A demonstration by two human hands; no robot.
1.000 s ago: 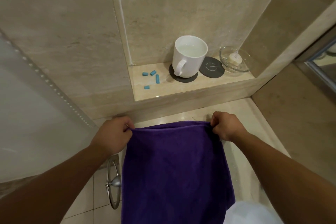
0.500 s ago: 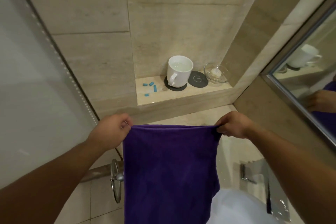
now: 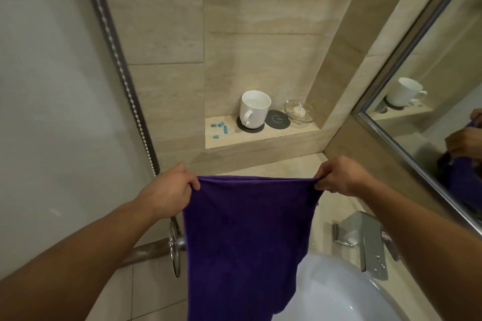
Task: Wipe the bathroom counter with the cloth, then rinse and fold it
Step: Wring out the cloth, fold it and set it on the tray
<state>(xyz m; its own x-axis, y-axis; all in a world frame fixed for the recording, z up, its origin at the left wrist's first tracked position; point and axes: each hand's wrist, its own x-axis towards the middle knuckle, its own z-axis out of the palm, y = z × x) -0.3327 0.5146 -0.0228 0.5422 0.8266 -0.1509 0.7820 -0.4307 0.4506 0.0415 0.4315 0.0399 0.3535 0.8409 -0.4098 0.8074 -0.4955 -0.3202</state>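
Currently we hold the cloth hanging flat over the surface, next to the sink. Left grip and right grip each pinch a top corner. Probably fold stage; wipe/rinse unverifiable, no fold made yet.

A white mug stands on a dark coaster, between small blue pieces and a glass dish.
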